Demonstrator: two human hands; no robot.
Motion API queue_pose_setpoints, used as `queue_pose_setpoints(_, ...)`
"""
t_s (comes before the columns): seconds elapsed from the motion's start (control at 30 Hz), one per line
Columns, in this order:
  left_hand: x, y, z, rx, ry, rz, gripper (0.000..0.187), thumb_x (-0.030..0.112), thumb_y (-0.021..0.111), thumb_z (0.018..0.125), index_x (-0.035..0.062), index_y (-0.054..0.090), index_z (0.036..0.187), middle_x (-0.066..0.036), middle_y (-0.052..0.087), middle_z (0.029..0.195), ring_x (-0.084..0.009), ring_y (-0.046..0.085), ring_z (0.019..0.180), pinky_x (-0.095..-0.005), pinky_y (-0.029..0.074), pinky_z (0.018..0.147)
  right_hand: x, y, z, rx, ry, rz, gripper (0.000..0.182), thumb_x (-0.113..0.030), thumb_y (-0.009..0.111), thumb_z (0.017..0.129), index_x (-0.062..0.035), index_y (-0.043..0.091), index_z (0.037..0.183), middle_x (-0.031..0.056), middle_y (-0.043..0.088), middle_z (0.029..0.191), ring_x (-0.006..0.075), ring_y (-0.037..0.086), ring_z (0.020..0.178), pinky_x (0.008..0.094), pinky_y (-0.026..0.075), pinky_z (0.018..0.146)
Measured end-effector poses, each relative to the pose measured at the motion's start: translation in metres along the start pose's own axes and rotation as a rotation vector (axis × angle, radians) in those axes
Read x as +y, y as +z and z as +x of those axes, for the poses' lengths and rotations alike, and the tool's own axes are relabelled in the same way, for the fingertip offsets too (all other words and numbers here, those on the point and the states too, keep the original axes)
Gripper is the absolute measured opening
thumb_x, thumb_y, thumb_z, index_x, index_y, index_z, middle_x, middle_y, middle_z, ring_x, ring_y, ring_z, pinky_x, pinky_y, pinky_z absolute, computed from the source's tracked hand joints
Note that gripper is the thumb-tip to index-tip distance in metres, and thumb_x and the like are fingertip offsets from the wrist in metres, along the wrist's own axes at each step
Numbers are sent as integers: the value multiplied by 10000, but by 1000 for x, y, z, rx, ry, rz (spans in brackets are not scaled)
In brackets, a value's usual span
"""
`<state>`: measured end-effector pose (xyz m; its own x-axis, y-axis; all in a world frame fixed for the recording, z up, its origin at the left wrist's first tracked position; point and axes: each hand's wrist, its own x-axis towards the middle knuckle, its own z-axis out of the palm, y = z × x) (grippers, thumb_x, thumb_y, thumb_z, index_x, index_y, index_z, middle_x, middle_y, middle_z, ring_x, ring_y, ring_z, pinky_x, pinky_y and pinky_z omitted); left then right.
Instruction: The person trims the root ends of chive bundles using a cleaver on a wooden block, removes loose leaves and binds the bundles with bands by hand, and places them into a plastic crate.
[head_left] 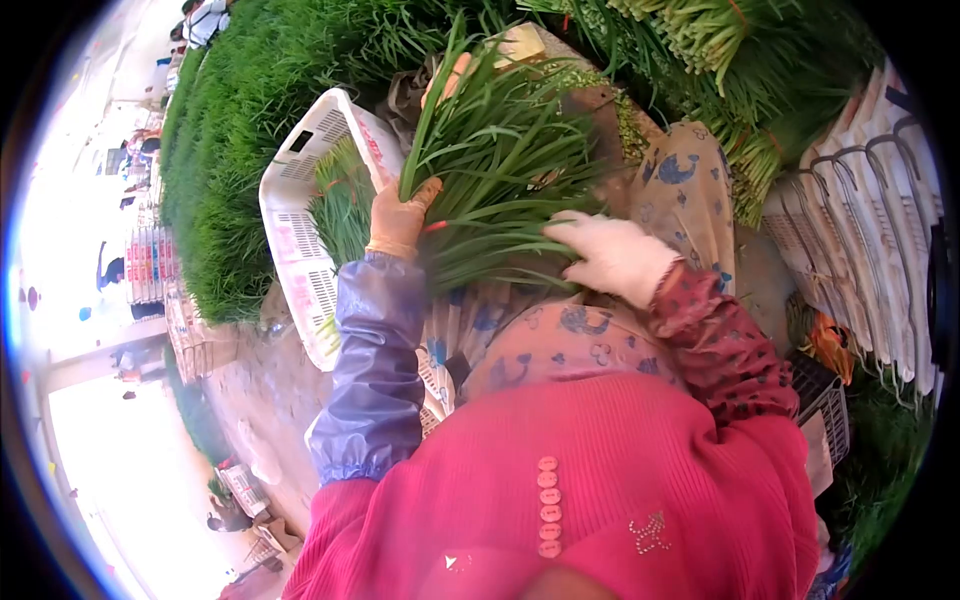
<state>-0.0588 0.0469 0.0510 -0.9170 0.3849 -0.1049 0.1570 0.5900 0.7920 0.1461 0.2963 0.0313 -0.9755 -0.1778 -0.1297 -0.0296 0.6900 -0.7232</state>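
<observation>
My left hand, in a tan glove, is closed around the left side of a loose bunch of long, flat green leaves that look like garlic chives. The leaves fan up and to the right above my lap. A small red band shows beside my left fingers. My right hand, in a white glove, lies against the lower right of the bunch, fingers stretched and thumb apart. A patterned apron covers my lap under the leaves.
On the left, a white plastic crate stands tilted with banded greens inside. Tall green heaps rise behind it. Banded bundles with pale stems lie at upper right, above stacked white crates. A dark basket sits at lower right.
</observation>
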Motion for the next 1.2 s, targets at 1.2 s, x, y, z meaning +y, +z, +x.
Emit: queue_pose_setpoints(1.2, 8, 25, -40, 298, -25, -554, 216, 123, 759, 916, 3, 680, 1078, -55, 728, 931, -121, 667, 787, -266, 565, 720, -72, -53, 68, 494, 23, -191, 192, -262, 611, 947, -74, 635, 981, 120, 692, 884, 352, 672, 864, 449, 531, 733)
